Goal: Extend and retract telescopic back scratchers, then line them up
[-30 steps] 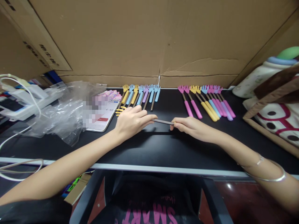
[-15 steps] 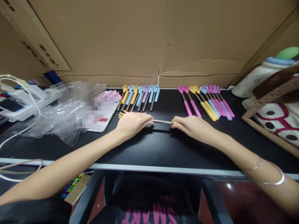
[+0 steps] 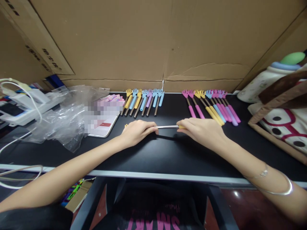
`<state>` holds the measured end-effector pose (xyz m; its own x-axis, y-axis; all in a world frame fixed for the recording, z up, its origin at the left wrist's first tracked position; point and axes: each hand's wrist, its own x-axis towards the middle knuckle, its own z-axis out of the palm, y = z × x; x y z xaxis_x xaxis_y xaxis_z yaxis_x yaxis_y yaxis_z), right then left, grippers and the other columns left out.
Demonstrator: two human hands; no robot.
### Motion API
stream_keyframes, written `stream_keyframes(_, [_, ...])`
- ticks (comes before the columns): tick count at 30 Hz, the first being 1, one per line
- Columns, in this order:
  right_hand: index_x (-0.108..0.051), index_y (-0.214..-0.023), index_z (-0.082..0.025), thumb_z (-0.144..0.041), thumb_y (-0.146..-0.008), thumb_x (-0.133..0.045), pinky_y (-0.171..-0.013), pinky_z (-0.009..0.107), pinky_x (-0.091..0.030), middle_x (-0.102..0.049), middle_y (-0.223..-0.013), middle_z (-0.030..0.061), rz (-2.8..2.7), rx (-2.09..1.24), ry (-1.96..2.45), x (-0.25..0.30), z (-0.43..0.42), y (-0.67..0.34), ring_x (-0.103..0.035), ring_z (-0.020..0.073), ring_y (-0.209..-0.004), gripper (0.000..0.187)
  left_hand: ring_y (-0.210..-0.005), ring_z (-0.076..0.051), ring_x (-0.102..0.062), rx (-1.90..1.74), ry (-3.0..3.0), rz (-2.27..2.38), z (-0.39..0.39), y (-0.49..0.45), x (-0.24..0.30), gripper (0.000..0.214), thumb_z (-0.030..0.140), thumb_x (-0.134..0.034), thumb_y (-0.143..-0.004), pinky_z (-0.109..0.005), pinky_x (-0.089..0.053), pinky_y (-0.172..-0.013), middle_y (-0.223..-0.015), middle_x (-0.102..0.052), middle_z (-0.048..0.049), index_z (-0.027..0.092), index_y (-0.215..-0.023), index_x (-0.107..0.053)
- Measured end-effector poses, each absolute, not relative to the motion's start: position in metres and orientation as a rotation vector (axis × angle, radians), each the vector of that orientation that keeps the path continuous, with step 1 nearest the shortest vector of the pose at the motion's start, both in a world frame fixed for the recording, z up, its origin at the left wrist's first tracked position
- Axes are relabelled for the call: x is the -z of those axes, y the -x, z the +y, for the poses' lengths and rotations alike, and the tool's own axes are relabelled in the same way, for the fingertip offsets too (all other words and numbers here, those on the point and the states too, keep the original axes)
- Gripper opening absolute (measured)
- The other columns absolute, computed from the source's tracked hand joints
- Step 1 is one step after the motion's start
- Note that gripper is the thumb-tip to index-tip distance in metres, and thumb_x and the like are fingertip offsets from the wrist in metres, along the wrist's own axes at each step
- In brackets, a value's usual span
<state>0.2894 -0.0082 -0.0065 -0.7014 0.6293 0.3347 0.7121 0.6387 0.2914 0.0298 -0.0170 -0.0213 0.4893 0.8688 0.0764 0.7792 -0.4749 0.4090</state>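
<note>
A back scratcher [image 3: 168,127] with a shiny metal rod is held level over the black table by both hands. My left hand [image 3: 137,132] is closed around its left part, where a bit of the yellow claw shows past the knuckles. My right hand [image 3: 202,129] grips the other end, with a sliver of yellow handle visible at the fingertips. Behind my left hand lies a row of back scratchers [image 3: 143,103] with bare metal rods, coloured grips lying among them. Beyond my right hand, another row of back scratchers [image 3: 217,110] has pink, yellow, blue and purple handles on the rods.
Clear plastic bags [image 3: 69,118] and a phone [image 3: 105,127] lie on the left, near a white power strip [image 3: 26,108]. A bottle [image 3: 261,81] and a cloth bag [image 3: 285,127] stand on the right. Cardboard [image 3: 144,41] walls off the back of the black table [image 3: 153,159].
My left hand and the back scratcher have dropped slightly, and less of the yellow claw shows. More of the yellow handle shows at my right hand, which is rolled a little further over.
</note>
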Motion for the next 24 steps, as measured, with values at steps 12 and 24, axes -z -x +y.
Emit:
stream_keyframes(12, [-0.064, -0.088, -0.022, -0.049, -0.095, -0.034, -0.048, 0.025, -0.026, -0.071, -0.078, 0.0021, -2.591, 0.522, 1.165, 0.008, -0.007, -0.288, -0.061, 0.0125, -0.063, 0.041, -0.085, -0.015, -0.067, -0.623, -2.602, 1.432, -0.012, -0.029, 0.027, 0.036, 0.05, -0.04, -0.094, -0.02, -0.04, -0.061, -0.097, -0.073, 0.0025, 0.032, -0.106, -0.068])
stream_keyframes(24, [-0.06, -0.083, -0.018, -0.051, -0.092, -0.036, -0.058, 0.024, -0.035, -0.057, -0.069, 0.0007, -2.566, -0.877, 1.171, 0.0, -0.001, -0.285, -0.051, 0.012, -0.062, 0.041, -0.064, -0.013, -0.053, -0.902, -3.208, 1.413, -0.014, -0.028, 0.024, 0.033, 0.046, -0.042, -0.095, -0.027, -0.03, -0.054, -0.061, -0.061, 0.0002, 0.031, -0.098, -0.071])
